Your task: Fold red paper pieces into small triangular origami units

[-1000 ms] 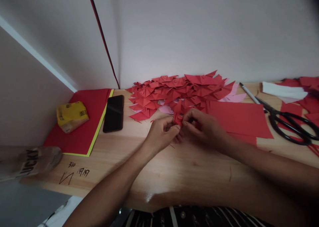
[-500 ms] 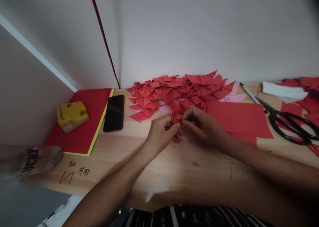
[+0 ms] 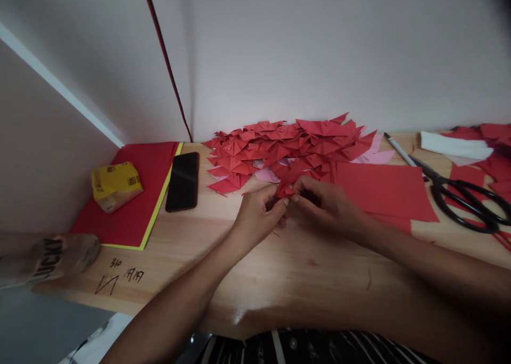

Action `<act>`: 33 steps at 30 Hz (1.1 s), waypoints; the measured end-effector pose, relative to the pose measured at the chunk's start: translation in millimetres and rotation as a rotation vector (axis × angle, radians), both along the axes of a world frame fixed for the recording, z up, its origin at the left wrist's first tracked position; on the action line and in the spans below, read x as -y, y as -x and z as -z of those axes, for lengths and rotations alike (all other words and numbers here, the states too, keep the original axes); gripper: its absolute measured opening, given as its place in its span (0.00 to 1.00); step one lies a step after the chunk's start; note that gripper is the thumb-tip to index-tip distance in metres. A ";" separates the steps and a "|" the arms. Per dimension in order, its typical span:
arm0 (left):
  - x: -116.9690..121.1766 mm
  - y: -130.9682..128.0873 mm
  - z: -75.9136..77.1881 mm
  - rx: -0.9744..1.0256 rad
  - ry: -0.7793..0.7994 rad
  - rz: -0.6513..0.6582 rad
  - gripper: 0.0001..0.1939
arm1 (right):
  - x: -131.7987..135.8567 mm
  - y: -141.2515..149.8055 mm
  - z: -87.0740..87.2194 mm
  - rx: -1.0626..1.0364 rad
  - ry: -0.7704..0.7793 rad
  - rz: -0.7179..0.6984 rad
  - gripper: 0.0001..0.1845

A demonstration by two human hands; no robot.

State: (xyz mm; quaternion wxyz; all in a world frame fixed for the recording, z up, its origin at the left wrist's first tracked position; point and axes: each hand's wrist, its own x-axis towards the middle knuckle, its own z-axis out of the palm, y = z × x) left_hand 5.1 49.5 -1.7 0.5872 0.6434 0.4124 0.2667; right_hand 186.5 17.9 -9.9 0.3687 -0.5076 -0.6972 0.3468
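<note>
Between my two hands is a small folded red paper piece (image 3: 285, 189), held above the wooden table. My left hand (image 3: 261, 209) pinches its left and lower side with the thumb on top. The thumb and forefinger of my right hand (image 3: 321, 201) press on its right edge. My fingers cover part of the folds. Just behind lies a heap of folded red paper pieces (image 3: 275, 143) with some pink ones among them, against the wall. A stack of flat red paper sheets (image 3: 387, 191) lies beside my right hand.
Black-handled scissors (image 3: 471, 199) and a pen (image 3: 401, 150) lie at the right, near a folded white strip (image 3: 455, 145). At the left are a black phone (image 3: 182, 182), a yellow packet (image 3: 116, 185) on red sheets (image 3: 131, 228), and a clear bottle (image 3: 75, 255) on its side.
My right fingers have closed in on the red paper piece, and its upper part has shifted and tilted slightly. My left hand has barely moved.
</note>
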 end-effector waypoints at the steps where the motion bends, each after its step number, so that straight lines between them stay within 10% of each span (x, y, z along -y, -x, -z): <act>1: 0.0 0.1 0.5 -0.002 -0.008 0.007 0.06 | 0.4 0.6 -1.3 0.002 -0.006 -0.003 0.09; 33: -4.8 0.3 0.1 0.199 0.163 0.085 0.08 | 1.4 2.0 -4.5 -0.123 0.044 -0.166 0.12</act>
